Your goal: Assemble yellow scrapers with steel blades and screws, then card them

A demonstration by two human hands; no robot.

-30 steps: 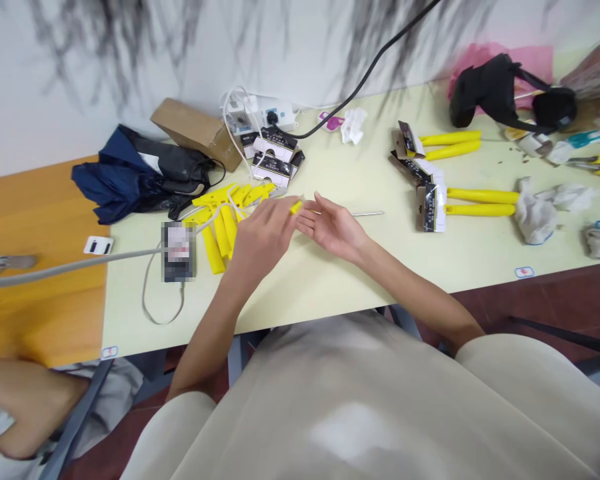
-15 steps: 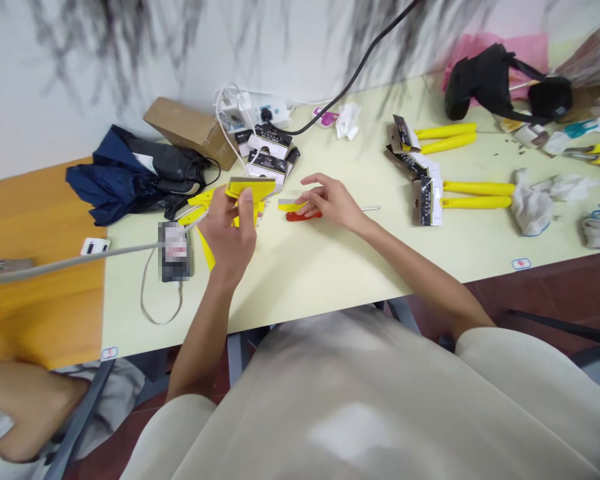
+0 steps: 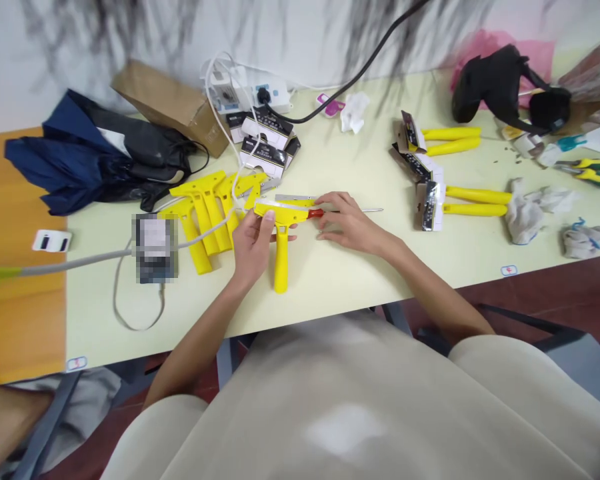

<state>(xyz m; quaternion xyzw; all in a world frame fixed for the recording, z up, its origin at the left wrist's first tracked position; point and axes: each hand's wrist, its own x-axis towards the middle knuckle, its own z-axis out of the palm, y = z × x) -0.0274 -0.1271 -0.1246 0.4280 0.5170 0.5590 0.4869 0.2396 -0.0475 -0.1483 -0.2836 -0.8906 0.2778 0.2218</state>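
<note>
My left hand grips a yellow plastic pistol-shaped tool, its handle pointing down toward me and a pale strip along its top. My right hand hovers over or touches a red-handled screwdriver, fingers apart and curved. The screwdriver's shaft shows to the right of the hand, and the left of its handle is hidden behind the yellow tool. Another yellow piece with a grey metal edge lies just behind. Left of my left hand, several similar yellow tools lie side by side.
A grey cable crosses above the left of the table, near a blurred-out box. Behind are an umbrella, a cardboard box, a power strip and small cartons. Yellow-handled boxed tools lie right. Another person's leg shows lower left.
My left hand has brought the yellow tool down and rightward, turning its handle toward me. My right hand has drawn back to the right along the screwdriver. The view has shifted slightly.
</note>
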